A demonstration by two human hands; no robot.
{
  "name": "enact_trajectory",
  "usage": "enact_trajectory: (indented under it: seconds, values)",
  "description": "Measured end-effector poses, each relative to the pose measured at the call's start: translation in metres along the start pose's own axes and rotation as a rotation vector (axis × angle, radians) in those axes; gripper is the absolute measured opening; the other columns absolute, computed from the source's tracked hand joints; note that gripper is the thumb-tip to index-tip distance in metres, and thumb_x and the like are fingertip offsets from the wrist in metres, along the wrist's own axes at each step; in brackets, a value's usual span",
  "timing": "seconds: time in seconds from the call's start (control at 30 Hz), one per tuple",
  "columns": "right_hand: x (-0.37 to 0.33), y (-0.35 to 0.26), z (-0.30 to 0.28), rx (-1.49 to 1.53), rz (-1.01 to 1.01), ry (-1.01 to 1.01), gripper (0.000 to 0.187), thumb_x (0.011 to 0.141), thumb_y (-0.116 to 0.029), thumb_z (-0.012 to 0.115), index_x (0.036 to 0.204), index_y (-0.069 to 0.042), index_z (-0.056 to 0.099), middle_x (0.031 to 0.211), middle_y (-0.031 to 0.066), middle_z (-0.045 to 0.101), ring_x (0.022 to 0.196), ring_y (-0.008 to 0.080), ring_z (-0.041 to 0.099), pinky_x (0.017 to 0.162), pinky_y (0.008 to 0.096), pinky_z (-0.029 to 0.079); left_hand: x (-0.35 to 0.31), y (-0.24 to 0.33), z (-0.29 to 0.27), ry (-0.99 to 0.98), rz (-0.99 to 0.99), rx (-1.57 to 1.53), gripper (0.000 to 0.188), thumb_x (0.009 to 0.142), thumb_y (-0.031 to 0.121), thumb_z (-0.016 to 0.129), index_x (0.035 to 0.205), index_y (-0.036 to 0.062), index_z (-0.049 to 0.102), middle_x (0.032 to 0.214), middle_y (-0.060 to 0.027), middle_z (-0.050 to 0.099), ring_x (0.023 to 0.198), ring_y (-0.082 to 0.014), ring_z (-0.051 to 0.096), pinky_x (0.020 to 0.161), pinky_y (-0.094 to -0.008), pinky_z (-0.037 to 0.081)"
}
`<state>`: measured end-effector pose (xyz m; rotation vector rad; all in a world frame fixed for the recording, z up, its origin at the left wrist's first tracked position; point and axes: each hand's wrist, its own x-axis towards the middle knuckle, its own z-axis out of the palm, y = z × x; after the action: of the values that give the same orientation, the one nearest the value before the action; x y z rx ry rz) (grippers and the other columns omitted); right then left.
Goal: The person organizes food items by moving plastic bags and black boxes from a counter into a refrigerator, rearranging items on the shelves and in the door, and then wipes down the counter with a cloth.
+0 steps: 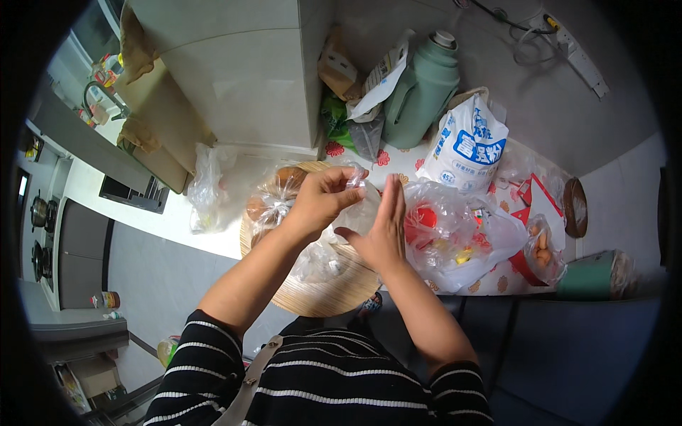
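**Left hand pinches clear film above the board**

In the head view, the film is over the far right part of the round board, raised at the fingertips. The left hand has it nipped between thumb and fingers, the grip closed down to a small pinch. The right hand, just beyond the board's right edge, holds nothing that shows: its fingers are straight and together, the thumb spread wide. Whether that palm touches the film, I cannot tell.

The film should be nearly weightless, limp and rather slippery, apt to cling to itself and easy to tear; an edge pinched between finger pads looks the surest hold. How far it hangs below the hands is unclear.

The board is pale, flat and stiff, with fine striped grain. Near its middle lies a crumpled clear bag, glossy and creased; whether it joins the film cannot be told. On the board's left part, a knotted bag stretches over smooth, rounded brown lumps. Just right of the board, a thin white bag bulges softly around something red. Beyond the board, to the right, stand a smooth green flask and a plump, wrinkled white sack.
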<state>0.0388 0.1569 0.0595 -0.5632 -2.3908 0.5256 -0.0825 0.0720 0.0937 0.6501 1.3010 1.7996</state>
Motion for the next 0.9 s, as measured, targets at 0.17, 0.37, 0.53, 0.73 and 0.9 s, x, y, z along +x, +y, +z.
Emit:
enact_trajectory:
  seconds: [0.17, 0.37, 0.53, 0.73, 0.9]
  values:
    - [0.015, 0.075, 0.058, 0.442, 0.238, -0.221, 0.036, 0.077, -0.017, 0.067, 0.109, -0.001, 0.063, 0.1, 0.0188, 0.067, 0.095, 0.0339, 0.064, 0.079, 0.039, 0.05, 0.003, 0.03, 0.009, -0.033, 0.138, 0.979, 0.057, 0.074, 0.024, 0.08, 0.118, -0.0038, 0.056, 0.113, -0.0166, 0.062, 0.097, -0.0246, 0.06, 0.088, -0.0318, 0.046]
    - [0.038, 0.05, 0.038, 0.709, 0.641, -0.26, 0.024, 0.078, -0.015, 0.071, 0.097, -0.001, 0.065, 0.088, 0.0081, 0.069, 0.081, 0.0167, 0.065, 0.071, 0.0309, 0.051, 0.017, -0.072, -0.036, 0.002, 0.31, 1.31, 0.098, 0.061, 0.051, 0.081, 0.135, 0.0013, 0.041, 0.138, -0.0219, 0.04, 0.122, -0.0373, 0.043, 0.103, -0.0454, 0.033]
    - [0.051, 0.012, -0.001, 0.593, 0.379, -0.15, 0.023, 0.078, -0.019, 0.07, 0.093, -0.002, 0.068, 0.083, 0.0114, 0.069, 0.077, 0.0219, 0.067, 0.071, 0.0338, 0.052, 0.041, -0.093, -0.029, -0.082, 0.494, 0.894, 0.035, 0.075, 0.016, 0.068, 0.107, 0.0049, 0.062, 0.102, -0.0162, 0.066, 0.097, -0.0347, 0.061, 0.084, -0.0446, 0.046]
    - [0.039, -0.011, -0.099, 0.814, 0.249, 0.197, 0.047, 0.078, -0.014, 0.071, 0.121, -0.002, 0.054, 0.118, 0.0126, 0.057, 0.105, 0.022, 0.056, 0.085, 0.0357, 0.048, 0.038, 0.01, 0.018, -0.081, 0.27, 0.466, 0.011, 0.086, 0.005, 0.061, 0.092, 0.0, 0.069, 0.083, -0.0026, 0.069, 0.074, -0.0078, 0.058, 0.067, -0.0255, 0.046]
    - [-0.045, 0.009, -0.152, 0.3, 0.105, 0.272, 0.046, 0.081, -0.016, 0.069, 0.122, 0.0, 0.054, 0.123, 0.0161, 0.055, 0.112, 0.0294, 0.053, 0.094, 0.0378, 0.042, 0.009, 0.043, 0.107, -0.166, 0.073, 0.133, 0.017, 0.087, 0.008, 0.063, 0.1, -0.002, 0.067, 0.092, -0.0037, 0.066, 0.082, -0.0103, 0.058, 0.071, -0.026, 0.046]
